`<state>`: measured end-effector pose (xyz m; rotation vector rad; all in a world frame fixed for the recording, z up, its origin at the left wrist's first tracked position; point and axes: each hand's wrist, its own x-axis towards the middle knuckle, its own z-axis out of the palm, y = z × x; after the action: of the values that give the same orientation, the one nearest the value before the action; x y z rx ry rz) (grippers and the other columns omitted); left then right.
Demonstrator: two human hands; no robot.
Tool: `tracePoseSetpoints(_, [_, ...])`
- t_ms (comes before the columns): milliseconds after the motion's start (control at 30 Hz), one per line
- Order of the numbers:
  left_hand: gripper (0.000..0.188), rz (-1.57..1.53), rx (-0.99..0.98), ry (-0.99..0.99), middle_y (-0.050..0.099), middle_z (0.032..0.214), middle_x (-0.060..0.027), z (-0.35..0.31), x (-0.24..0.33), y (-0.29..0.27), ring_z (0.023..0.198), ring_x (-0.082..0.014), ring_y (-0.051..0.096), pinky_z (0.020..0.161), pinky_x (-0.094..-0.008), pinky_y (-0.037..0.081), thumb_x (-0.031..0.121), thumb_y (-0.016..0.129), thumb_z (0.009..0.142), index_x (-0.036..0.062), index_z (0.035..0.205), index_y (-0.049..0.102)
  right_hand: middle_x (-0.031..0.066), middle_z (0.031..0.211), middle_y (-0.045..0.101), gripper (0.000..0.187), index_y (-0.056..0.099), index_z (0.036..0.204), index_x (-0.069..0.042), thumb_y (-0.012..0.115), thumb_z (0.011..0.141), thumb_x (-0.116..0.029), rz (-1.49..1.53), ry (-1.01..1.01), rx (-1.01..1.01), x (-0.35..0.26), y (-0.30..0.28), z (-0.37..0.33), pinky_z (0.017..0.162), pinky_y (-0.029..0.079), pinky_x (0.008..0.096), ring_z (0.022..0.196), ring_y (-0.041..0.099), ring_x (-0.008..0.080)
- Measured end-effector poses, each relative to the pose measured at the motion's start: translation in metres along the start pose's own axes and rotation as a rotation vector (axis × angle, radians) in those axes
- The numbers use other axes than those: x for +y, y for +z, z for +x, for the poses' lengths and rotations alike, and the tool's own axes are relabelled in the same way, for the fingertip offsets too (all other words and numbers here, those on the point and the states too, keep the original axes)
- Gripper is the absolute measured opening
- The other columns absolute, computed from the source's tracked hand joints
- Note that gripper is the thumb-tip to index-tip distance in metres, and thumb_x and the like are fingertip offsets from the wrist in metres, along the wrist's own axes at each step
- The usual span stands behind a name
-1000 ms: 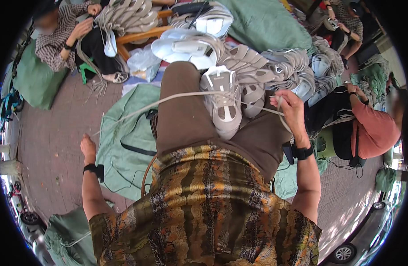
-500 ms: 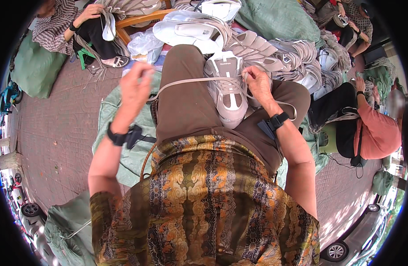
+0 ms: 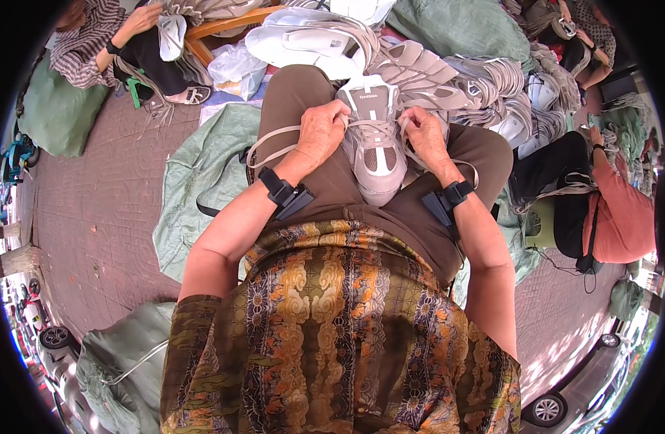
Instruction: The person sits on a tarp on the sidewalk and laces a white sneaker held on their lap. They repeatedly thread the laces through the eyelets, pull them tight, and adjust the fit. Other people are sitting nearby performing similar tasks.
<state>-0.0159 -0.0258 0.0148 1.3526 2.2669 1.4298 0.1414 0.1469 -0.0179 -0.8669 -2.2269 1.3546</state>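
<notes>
A grey-beige and white lace-up shoe (image 3: 376,163) stood between the thighs of the seated person, its toe pointing back toward the body and its tongue away from it. The left hand (image 3: 320,135) was at the shoe's left edge, its grip narrow, with thumb and fingertips pinched on the pale shoelace (image 3: 275,132); from there a slack loop swung out to the left over the brown trousers (image 3: 295,94) and came back beneath the hand. The right hand (image 3: 423,135) was just beside the opposite edge, its grip likewise closed at the fingertips around lace, while a loose length curved down over the right thigh. Both forearms came up from below, each with a black wristband at the wrist, past a patterned shirt (image 3: 340,333). Beyond the knees lay a heap of grey shoe uppers (image 3: 488,94) and white-lined pieces (image 3: 311,47), with a clear plastic bag (image 3: 237,70) near the left knee. A green sheet (image 3: 195,195) spread under the person, over the paved ground (image 3: 94,231). One co-worker in a checked shirt (image 3: 87,43) sat at upper left, and another in a salmon top (image 3: 625,210) sat at right.
</notes>
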Motion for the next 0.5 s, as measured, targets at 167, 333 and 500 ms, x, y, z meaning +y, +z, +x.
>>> tracePoseSetpoints(167, [0.011,-0.002,-0.067,-0.043,0.06,0.067,-0.0188,-0.003,-0.012,0.005,0.063,-0.0325,0.061,0.062,-0.0382,0.048,0.003,0.054,0.078,0.0045,0.084,0.063,0.0138,0.07,0.061,0.012,0.059,0.089,-0.003,0.057,0.083,-0.012,-0.102,-0.042,0.004,-0.017,0.001,-0.004,0.063,0.045,0.0364,0.064,0.057,0.0256])
tracePoseSetpoints(333, [0.015,0.0,-0.077,-0.023,0.062,0.069,-0.0159,-0.006,-0.008,0.005,0.062,-0.0262,0.063,0.063,-0.035,0.049,0.007,0.054,0.079,0.0058,0.089,0.065,0.008,0.069,0.058,0.004,0.056,0.086,-0.001,0.054,0.083,-0.002,-0.212,-0.284,0.054,-0.027,0.008,-0.008,0.06,0.045,0.0295,0.061,0.053,0.0153])
tracePoseSetpoints(500, [0.011,0.026,-0.071,0.013,0.061,0.071,-0.0183,-0.006,-0.004,0.004,0.067,-0.0341,0.061,0.063,-0.0403,0.049,0.003,0.054,0.078,0.0056,0.085,0.062,0.0114,0.07,0.058,0.008,0.055,0.087,0.0,0.05,0.081,0.001,-0.258,-0.291,0.034,-0.024,0.005,-0.005,0.062,0.046,0.0316,0.062,0.054,0.0208])
